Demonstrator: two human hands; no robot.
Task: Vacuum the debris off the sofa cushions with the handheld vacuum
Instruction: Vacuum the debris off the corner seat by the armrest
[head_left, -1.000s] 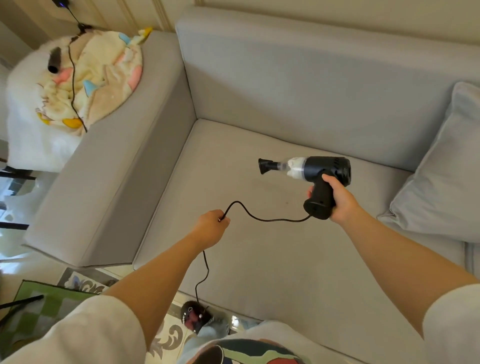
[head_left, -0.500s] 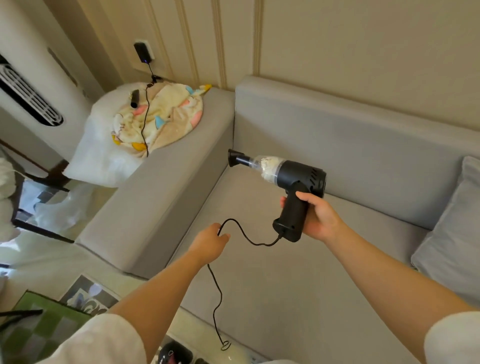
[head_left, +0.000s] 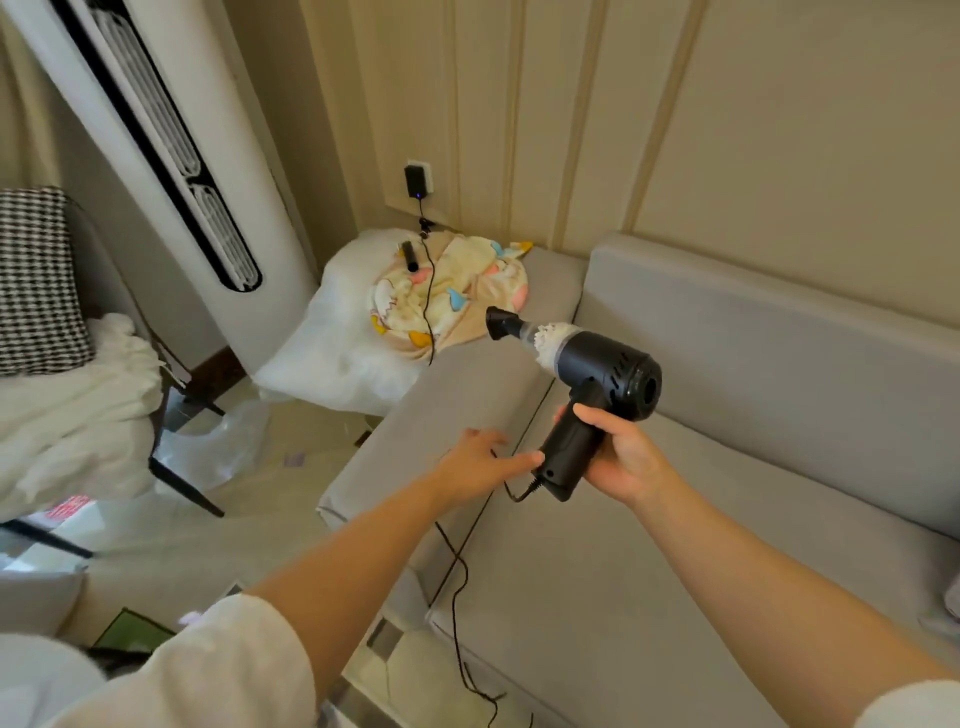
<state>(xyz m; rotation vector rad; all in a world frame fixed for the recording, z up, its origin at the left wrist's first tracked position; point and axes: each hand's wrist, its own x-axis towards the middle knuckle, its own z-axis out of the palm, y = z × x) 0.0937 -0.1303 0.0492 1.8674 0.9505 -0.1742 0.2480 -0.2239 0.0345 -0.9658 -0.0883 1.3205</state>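
Head view has the right hand (head_left: 621, 457) curled round the black grip of the handheld vacuum (head_left: 587, 384), held in the air above the sofa seat cushion (head_left: 649, 587), nozzle pointing to ten o'clock. At nine o'clock of the grip, the left hand (head_left: 480, 460) reaches in with fingers straight, fingertips touching the handle's base beside the cord (head_left: 457, 571), which trails toward six o'clock. Beyond the nozzle, a patterned blanket (head_left: 452, 296) lies on the armrest (head_left: 467, 405).
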